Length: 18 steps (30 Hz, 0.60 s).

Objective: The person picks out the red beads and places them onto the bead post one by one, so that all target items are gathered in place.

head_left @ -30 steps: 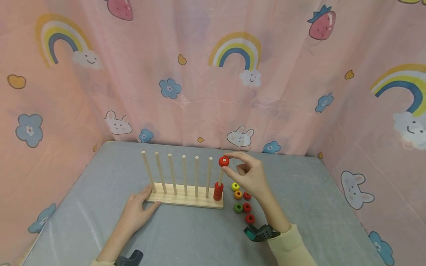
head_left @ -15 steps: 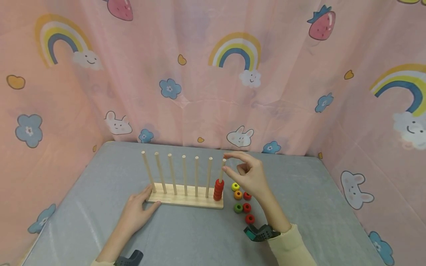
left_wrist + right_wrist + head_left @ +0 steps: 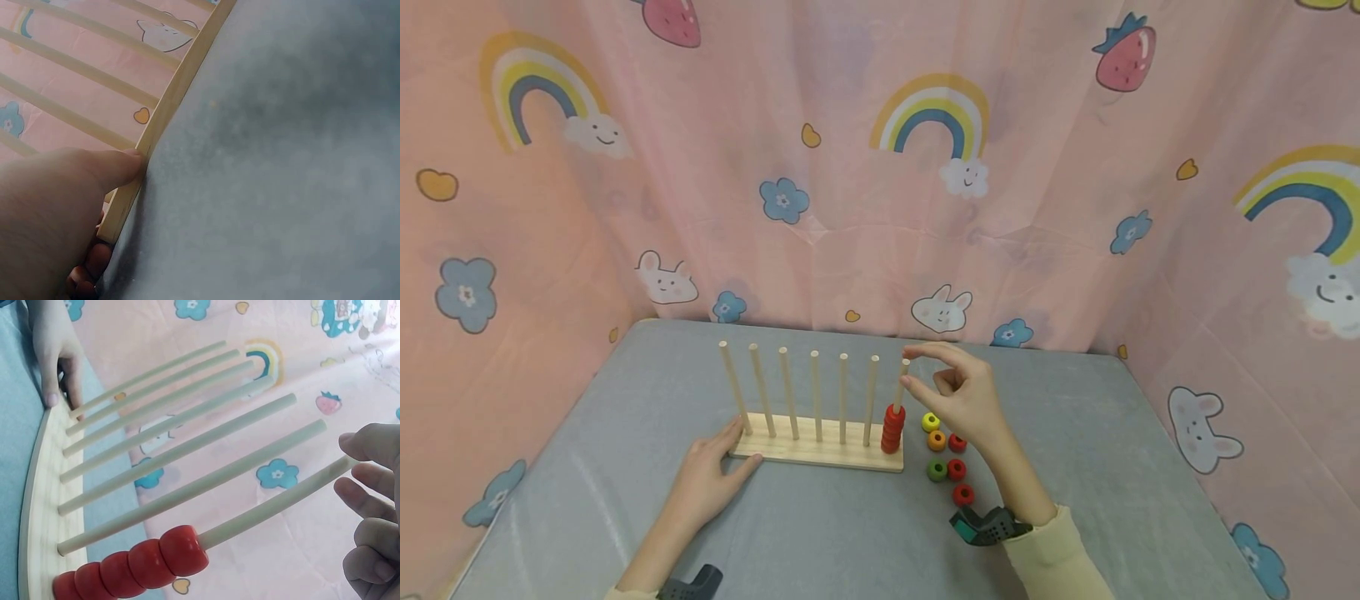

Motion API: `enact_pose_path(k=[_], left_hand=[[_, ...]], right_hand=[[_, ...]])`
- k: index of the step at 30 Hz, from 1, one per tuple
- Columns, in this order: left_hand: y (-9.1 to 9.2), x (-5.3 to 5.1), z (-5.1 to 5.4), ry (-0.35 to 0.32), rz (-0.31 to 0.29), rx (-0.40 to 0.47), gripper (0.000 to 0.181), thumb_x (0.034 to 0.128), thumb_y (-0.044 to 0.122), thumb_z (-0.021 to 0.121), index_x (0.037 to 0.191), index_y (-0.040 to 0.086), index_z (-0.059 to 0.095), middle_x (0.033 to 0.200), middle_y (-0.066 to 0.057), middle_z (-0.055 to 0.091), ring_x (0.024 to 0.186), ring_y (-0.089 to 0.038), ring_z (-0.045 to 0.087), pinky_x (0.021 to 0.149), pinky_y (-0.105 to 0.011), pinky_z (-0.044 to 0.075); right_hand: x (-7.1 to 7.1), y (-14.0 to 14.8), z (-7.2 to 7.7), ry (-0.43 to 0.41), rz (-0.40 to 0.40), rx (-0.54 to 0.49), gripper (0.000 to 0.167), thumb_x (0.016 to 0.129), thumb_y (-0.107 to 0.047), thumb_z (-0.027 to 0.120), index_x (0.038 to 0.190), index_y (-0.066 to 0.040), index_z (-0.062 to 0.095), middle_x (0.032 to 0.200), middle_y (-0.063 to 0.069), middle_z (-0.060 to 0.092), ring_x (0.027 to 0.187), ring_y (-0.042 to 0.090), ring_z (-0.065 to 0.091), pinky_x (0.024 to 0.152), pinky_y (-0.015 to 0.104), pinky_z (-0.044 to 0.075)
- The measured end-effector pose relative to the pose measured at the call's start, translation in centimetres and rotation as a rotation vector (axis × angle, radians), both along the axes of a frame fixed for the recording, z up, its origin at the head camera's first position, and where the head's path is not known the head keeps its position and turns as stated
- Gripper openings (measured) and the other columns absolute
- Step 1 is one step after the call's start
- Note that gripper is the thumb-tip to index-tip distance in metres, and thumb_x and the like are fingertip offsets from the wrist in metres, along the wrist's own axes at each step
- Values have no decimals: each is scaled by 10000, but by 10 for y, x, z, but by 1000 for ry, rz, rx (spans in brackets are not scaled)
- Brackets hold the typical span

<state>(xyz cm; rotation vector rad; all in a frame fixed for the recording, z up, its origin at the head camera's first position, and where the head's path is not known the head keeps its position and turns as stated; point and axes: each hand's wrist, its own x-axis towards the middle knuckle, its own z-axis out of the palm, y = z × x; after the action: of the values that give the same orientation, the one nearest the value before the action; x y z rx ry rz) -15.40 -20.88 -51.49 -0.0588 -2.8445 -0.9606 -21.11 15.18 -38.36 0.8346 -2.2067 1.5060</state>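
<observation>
A wooden peg board [image 3: 820,452] with a row of upright pegs stands on the table. My left hand [image 3: 706,477] grips the left end of its base; the left wrist view shows the thumb [image 3: 115,167] against one long edge and fingers round the far side. Several red beads [image 3: 892,429] are stacked on the rightmost peg [image 3: 899,393], touching one another in the right wrist view. At the top of that peg is my right hand [image 3: 964,395], thumb and index finger spread on either side of the tip with no bead between them. The other pegs are bare.
Right of the board lie loose beads: a yellow bead [image 3: 930,422], an orange bead [image 3: 936,440], a green bead [image 3: 936,470] and 3 red ones, the nearest red bead [image 3: 963,495] close to my right wrist. A patterned pink curtain [image 3: 850,250] hangs behind the grey table [image 3: 820,533].
The red bead that my right hand pinched at the peg's top has been let go and has dropped onto the red stack. Both hands have otherwise kept their places.
</observation>
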Motion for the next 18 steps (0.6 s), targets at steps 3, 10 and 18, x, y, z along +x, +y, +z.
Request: enact_pose_path(k=[3, 10, 18], left_hand=[[0, 0, 0, -7, -1, 1, 721, 986, 318, 777, 1542, -44, 495, 1592, -221, 486, 1284, -493, 549, 1030, -658, 480], [-1, 0, 0, -17, -2, -1, 723, 991, 326, 772, 1548, -38, 491, 1602, -210, 478, 1291, -491, 544, 1032, -656, 479], [-2, -1, -1, -44, 2, 2, 736, 998, 350, 762, 1565, -21, 476, 1618, -200, 464, 1327, -492, 523, 1058, -665, 463]], right_hand=[[0, 0, 0, 5, -1, 4, 343, 874, 39, 835, 1205, -21, 766, 1107, 119, 761, 431, 80, 217, 402, 218, 212], [1, 6, -5, 23, -11, 14, 341, 883, 38, 827, 1210, -42, 770, 1109, 110, 769, 418, 66, 219, 391, 222, 217], [6, 22, -17, -17, -51, 11, 337, 883, 51, 822, 1202, -45, 770, 1107, 137, 766, 407, 63, 235, 373, 225, 238]])
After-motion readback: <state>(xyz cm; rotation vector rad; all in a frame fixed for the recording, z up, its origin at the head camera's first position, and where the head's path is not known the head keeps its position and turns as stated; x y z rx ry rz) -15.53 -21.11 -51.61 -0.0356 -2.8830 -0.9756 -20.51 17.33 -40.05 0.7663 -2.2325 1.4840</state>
